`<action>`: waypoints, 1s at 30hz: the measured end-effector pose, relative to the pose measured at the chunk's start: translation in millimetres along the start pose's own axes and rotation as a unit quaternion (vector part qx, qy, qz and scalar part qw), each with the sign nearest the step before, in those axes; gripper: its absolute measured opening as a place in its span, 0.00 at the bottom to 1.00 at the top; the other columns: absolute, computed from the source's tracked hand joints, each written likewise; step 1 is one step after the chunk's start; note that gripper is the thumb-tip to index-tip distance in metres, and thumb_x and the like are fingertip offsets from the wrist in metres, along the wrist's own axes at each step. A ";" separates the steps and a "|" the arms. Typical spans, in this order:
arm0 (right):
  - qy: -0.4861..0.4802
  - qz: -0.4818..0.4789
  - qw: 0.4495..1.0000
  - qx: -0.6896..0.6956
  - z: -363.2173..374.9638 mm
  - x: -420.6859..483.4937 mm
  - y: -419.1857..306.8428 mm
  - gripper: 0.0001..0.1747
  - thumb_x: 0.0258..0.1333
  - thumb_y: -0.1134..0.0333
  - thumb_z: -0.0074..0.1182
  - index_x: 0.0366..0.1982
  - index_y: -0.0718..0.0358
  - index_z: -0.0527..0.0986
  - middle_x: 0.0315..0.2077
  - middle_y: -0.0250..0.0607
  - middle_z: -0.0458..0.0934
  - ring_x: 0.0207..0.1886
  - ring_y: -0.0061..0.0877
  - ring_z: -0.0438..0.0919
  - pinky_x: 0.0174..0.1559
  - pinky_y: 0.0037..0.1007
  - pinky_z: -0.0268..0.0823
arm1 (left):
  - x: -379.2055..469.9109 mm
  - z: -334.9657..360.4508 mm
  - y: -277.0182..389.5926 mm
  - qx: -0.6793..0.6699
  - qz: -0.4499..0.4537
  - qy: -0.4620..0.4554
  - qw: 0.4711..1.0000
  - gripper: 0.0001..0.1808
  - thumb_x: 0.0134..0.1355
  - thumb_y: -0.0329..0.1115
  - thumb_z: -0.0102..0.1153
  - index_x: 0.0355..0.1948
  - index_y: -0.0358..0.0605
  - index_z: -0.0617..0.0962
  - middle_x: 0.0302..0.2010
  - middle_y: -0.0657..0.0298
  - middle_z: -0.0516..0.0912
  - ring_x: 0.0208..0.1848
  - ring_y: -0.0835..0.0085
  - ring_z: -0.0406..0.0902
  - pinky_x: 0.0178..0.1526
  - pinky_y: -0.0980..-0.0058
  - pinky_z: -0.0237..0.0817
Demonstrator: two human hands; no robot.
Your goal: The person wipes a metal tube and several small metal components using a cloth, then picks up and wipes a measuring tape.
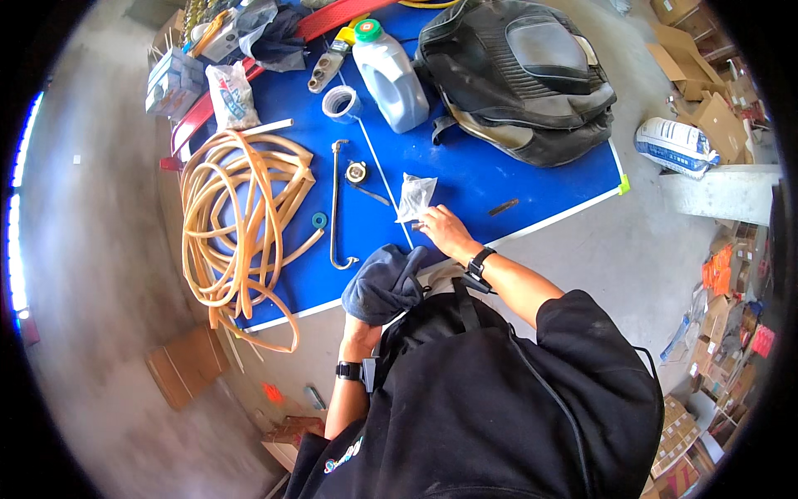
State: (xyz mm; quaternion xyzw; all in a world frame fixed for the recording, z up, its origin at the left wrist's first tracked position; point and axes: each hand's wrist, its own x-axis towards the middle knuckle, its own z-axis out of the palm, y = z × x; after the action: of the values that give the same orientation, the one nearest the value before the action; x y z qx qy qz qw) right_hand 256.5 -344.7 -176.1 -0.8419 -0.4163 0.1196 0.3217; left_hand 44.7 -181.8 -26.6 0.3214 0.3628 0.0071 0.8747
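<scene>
My left hand (361, 335) holds a bunched dark blue-grey cloth (381, 285) that covers most of its fingers, near the front edge of the blue table (299, 287). The fingers of my right hand (446, 231) are on a small metal fitting (418, 226); whether it is lifted off the surface is unclear. Right by those fingertips lies a small clear plastic bag (416, 196) with contents I cannot make out. To the left are a thin metal tube with a hooked end (335, 206), a round gauge or tape measure (356, 172) and a teal ring (319, 220).
Coiled beige hose (243, 231) fills the table's left side. Behind stand a roll of tape (341, 103), a plastic jug with a green cap (391, 78) and a black backpack (517, 81). A flat dark metal strip (504, 207) lies at right. Cardboard boxes (717, 128) stand beyond the table.
</scene>
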 end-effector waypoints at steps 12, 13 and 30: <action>0.080 -0.071 0.994 0.029 -55.5 110.9 -133.5 0.19 0.61 0.68 0.65 0.53 0.61 0.80 0.45 0.43 0.82 0.49 0.38 0.80 0.54 0.38 0.73 | -21.9 -46.3 22.9 -0.050 0.024 -0.023 0.998 0.28 0.75 0.40 0.57 0.72 0.39 0.70 0.67 0.55 0.79 0.64 0.63 0.80 0.65 0.64 0.75; 0.070 -0.065 0.994 0.060 -48.1 129.5 -144.8 0.18 0.61 0.68 0.65 0.53 0.61 0.81 0.43 0.44 0.82 0.47 0.38 0.80 0.53 0.38 0.74 | -27.9 -43.5 29.8 -0.050 0.039 -0.025 0.998 0.29 0.75 0.40 0.57 0.72 0.38 0.70 0.67 0.55 0.78 0.64 0.63 0.80 0.66 0.64 0.75; 0.160 0.067 0.976 -0.132 112.3 403.6 -56.5 0.13 0.57 0.64 0.66 0.40 0.65 0.82 0.43 0.53 0.84 0.51 0.46 0.82 0.57 0.43 0.73 | -99.4 -96.8 63.8 0.339 0.288 0.159 0.881 0.20 0.63 0.29 0.66 0.56 0.39 0.78 0.55 0.58 0.81 0.58 0.63 0.79 0.61 0.68 0.71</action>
State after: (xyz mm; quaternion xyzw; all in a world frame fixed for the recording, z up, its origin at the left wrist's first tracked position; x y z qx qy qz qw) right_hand 420.7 44.2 -198.9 -0.9112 -0.3137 -0.0514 0.2619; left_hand -76.3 -101.7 20.9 0.6835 0.3683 0.1862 0.6021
